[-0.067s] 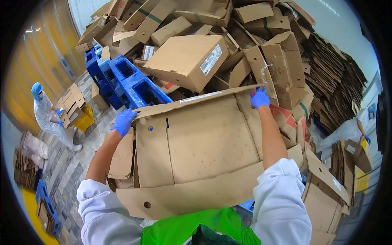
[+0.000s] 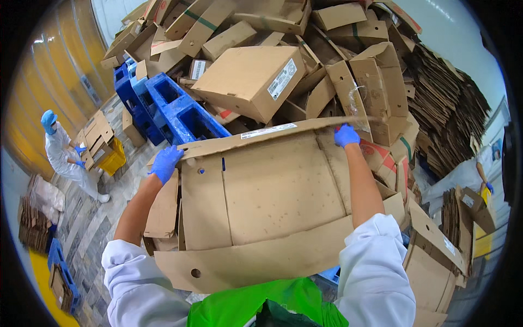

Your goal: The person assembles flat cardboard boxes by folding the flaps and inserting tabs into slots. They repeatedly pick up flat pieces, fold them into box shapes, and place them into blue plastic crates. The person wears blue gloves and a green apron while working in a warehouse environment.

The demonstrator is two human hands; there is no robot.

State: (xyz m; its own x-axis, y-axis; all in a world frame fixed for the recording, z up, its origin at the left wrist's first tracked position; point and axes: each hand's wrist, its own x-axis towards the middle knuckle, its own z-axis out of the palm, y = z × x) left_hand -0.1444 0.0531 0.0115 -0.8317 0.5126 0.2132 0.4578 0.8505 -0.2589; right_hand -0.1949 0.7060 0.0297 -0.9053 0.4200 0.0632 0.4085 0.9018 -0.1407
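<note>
Held an opened-out carton in the middle of the scene, between both forearms, broad face up. Grasped its far left corner with the left hand, gloved in blue. Had the right hand, gloved likewise, at the far right corner, just beside the blurred end of the far flap; could not tell its grip there as closed or loose. Saw a white label on the far flap and a round hole toward the left of the near flap. Wore white sleeves and a green garment at the near edge.

Faced a high heap of brown boxes on the far side, with a closed box resting on its near slope. Saw blue pallets just left of that box and stacked flat cardboard at far right. Noticed a co-worker in white at left, with gloved hands at cardboard over a yellow crate, and another person at right, partly hidden.
</note>
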